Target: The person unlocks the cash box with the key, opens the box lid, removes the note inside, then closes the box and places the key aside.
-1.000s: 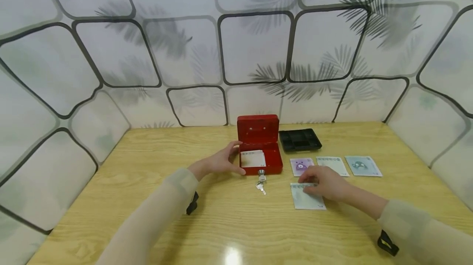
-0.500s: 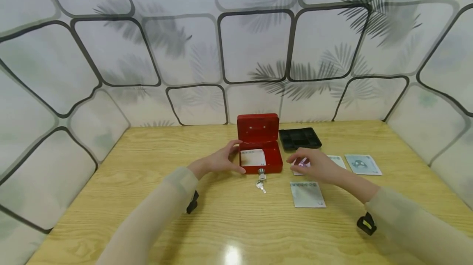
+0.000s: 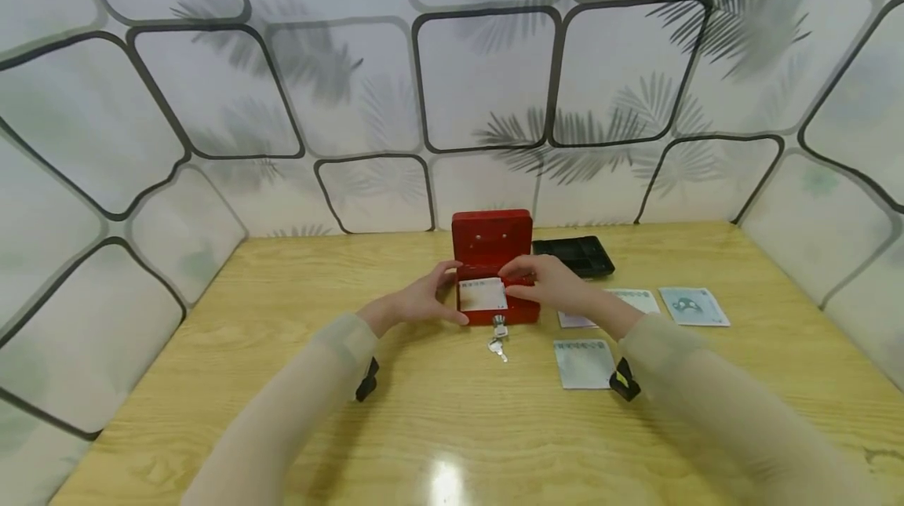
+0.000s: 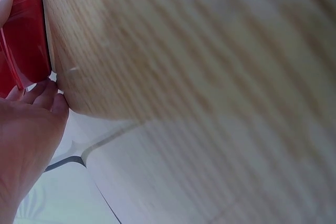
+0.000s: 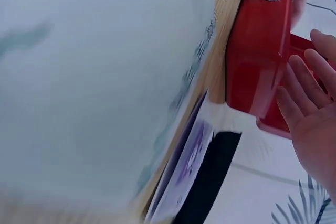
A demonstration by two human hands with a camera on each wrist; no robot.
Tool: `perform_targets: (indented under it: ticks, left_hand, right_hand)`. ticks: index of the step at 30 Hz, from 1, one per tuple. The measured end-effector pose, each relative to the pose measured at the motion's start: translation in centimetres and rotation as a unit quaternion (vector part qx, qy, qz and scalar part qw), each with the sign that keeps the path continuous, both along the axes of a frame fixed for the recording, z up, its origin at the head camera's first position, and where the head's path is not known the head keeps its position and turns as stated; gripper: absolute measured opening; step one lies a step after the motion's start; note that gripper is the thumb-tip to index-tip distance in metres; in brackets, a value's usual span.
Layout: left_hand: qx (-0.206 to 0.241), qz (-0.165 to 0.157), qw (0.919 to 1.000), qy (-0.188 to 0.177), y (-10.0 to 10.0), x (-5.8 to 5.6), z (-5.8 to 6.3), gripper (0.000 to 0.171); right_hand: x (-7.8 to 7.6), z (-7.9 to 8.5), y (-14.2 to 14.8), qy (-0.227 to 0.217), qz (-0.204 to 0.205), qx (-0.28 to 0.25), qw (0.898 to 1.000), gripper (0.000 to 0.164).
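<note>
A red cash box [image 3: 524, 313] stands with its lid up, a stack of play banknotes [image 3: 482, 295] lying in its left part. My left hand [image 3: 417, 300] holds the box's left side, thumb at the front corner and fingers toward the back. The left wrist view shows these fingers [image 4: 43, 95] against the red wall. My right hand [image 3: 554, 285] reaches over the box's right side, with thumb and fingertips at the stack's right edge. Its fingers [image 5: 310, 85] look fairly straight in the right wrist view, and no note shows between them.
Keys [image 3: 497, 348] hang from the front lock. A black coin tray [image 3: 599, 261] sits behind, to the right. On the table lie a teal note [image 3: 695, 307], a whitish-green note [image 3: 639, 300], a mostly covered purple note [image 3: 574, 322] and a pale note [image 3: 585, 366] nearer the front.
My right hand has left the pale front note and moved left and away from me, over the purple note, into the box. The left hand stays at the box.
</note>
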State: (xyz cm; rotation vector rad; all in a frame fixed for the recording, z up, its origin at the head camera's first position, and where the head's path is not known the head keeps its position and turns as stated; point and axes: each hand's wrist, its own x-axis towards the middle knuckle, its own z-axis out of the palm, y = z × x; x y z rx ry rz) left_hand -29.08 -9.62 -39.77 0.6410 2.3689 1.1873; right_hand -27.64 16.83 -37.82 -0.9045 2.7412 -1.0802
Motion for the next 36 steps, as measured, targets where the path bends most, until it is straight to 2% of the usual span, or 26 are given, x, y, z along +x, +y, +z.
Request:
perform_targets:
  ticks: [7,14,22,29,36]
  left_hand:
    - [0.008,-0.007,0.9999,-0.001,-0.1,-0.1,-0.1,0.092]
    - [0.01,-0.014,0.9998,0.004,-0.1,0.2,0.2,0.092]
    - [0.005,0.0,1.0,-0.001,0.0,0.1,0.2,0.089]
    - [0.007,-0.002,1.0,-0.003,-0.1,0.1,0.1,0.09]
    - [0.006,-0.001,1.0,-0.002,0.0,0.2,0.2,0.091]
  right_hand:
    - [-1.6,-0.5,-2.3,-0.031,0.001,-0.002,1.0,0.03]
    - [-2.5,-1.0,-3.2,-0.033,0.001,0.0,0.999,0.031]
    - [-2.9,-1.2,-3.7,-0.044,0.007,0.037,0.998,0.03]
    - [-2.7,-1.0,-4.0,-0.065,0.002,0.06,0.996,0.033]
    - [-2.4,-1.1,-4.0,-0.066,-0.004,0.067,0.996,0.03]
